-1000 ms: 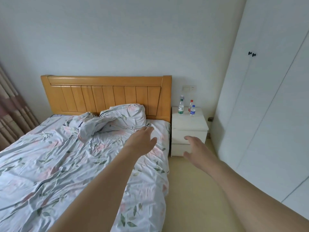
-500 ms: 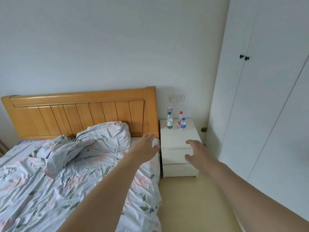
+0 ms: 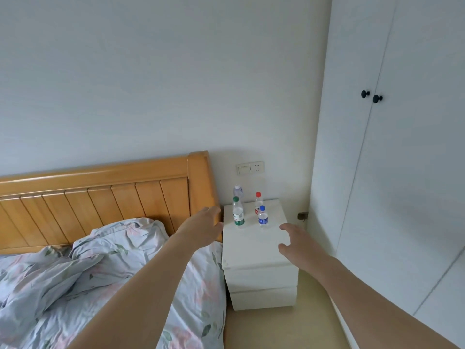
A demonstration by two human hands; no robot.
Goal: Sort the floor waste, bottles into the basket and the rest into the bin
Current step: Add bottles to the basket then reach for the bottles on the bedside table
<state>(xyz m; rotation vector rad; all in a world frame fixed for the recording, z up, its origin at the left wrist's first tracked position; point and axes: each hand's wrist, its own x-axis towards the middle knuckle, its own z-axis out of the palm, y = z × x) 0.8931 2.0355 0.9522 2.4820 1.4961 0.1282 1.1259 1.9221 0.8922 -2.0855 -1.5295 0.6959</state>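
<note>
A: Bottles, four of them, stood upright on the white nightstand (image 3: 254,250). Where were they against your fingers?

B: Your left hand (image 3: 201,229) reached out beside the wooden headboard (image 3: 100,195), fingers (image 3: 214,212) straight and loosely spread, holding nothing. The green-capped bottle (image 3: 238,213) stood just to the right of those fingertips, near but apart from them.

A: And your right hand?

B: Your right hand (image 3: 298,241) hovered over the front right part of the surface, fingers (image 3: 286,227) relaxed and a little spread, thumb lower, also holding nothing. The blue-capped bottle (image 3: 262,216) stood just beyond and to the left of your right fingertips, not touching them. The red-capped bottle (image 3: 257,203) stood right behind the blue one, farther from your fingers. The clear-capped bottle (image 3: 237,192) stood at the back, behind the green one, close to the wall.

A: So all four sat between your two hands?

B: Between and beyond them, toward the wall. To the left of your left arm lay the bed with its crumpled floral bedding (image 3: 120,268). To the right of your right arm rose the white wardrobe (image 3: 407,172) with two black knobs (image 3: 371,96). Above the bottles a switch and socket plate (image 3: 250,168) sat on the wall.
</note>
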